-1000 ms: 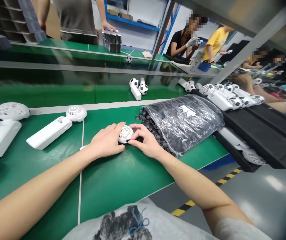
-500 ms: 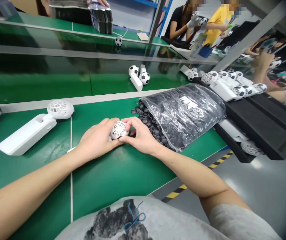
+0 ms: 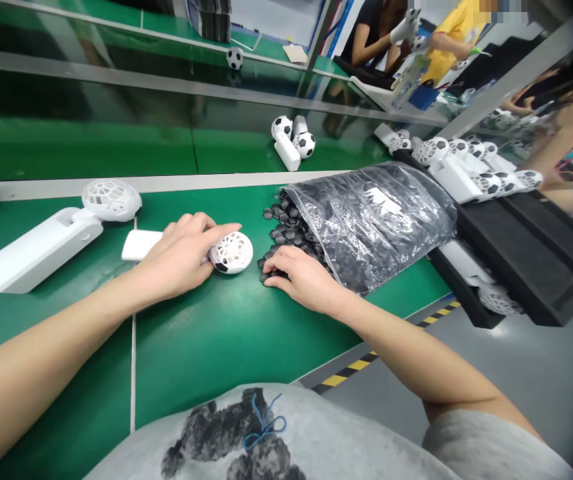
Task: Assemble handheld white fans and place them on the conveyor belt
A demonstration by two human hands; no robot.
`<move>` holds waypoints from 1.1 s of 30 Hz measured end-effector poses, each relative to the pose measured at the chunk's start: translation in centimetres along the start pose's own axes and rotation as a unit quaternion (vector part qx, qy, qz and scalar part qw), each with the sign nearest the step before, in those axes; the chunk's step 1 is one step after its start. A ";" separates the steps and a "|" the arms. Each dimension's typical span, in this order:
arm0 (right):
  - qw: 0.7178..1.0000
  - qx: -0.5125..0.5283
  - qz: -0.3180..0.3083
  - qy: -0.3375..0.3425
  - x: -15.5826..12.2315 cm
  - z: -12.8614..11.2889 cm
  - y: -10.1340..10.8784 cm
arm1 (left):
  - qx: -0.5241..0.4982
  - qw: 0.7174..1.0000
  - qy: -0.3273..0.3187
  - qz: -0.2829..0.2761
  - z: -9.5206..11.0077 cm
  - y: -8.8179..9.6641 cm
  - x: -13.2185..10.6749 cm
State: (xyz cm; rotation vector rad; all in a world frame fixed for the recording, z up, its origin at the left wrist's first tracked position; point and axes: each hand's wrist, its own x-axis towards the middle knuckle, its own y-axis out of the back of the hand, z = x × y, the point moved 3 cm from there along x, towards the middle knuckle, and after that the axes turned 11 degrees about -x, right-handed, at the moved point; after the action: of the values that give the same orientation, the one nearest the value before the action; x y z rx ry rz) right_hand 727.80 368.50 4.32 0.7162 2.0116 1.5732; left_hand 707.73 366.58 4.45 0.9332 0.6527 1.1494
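Note:
My left hand (image 3: 183, 257) is closed around a white handheld fan (image 3: 136, 245) that lies on the green bench. The fan's round, openwork head (image 3: 233, 252) sticks out past my thumb and fingers, with black patches on its lower left side like a football. Beside it, my right hand (image 3: 301, 277) is at the near edge of a pile of small black flat pieces (image 3: 286, 230). Its thumb and fingers are curled around a few of them; exactly how many is hidden. The pieces spill from the mouth of a clear plastic bag (image 3: 376, 217).
Another white fan (image 3: 41, 250) lies at the left. Football-patterned fans (image 3: 293, 143) rest beyond the bench's raised edge. Black trays (image 3: 531, 247) with more fans stand at the right, overhanging the bench edge. Co-workers (image 3: 376, 40) are at work at the back right.
My right hand has left the fan head and moved right to the black pieces. The fan head has turned and shifted slightly left in my left hand. The view has shifted a little.

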 end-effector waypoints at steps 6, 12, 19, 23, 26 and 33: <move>0.995 0.049 0.007 0.081 0.2 -1.6 1.1 | -0.003 0.999 -0.032 -0.014 0.6 -0.4 -0.4; 0.981 0.085 0.129 0.118 0.2 -2.4 1.9 | -0.022 0.999 -0.031 -0.019 0.4 -0.3 -0.6; 0.966 -0.016 0.170 0.195 0.8 -2.8 2.3 | -0.067 0.997 -0.029 -0.033 0.3 -0.4 -0.6; 0.962 -0.069 0.145 0.222 1.5 -3.5 2.4 | -0.073 0.997 0.000 -0.002 1.0 -0.5 -0.5; 0.966 -0.040 0.115 0.227 2.1 -3.8 2.3 | -0.069 0.997 0.013 0.013 1.5 -0.5 -0.6; 0.971 0.159 0.143 0.105 2.2 -2.6 2.2 | -0.081 0.996 0.011 0.030 1.5 -0.7 -0.7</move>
State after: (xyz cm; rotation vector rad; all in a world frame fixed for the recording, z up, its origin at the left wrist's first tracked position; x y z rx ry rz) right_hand 724.69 368.52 6.87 1.0371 2.4424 1.5507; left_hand 709.08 365.42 4.50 0.8082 0.5429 1.2483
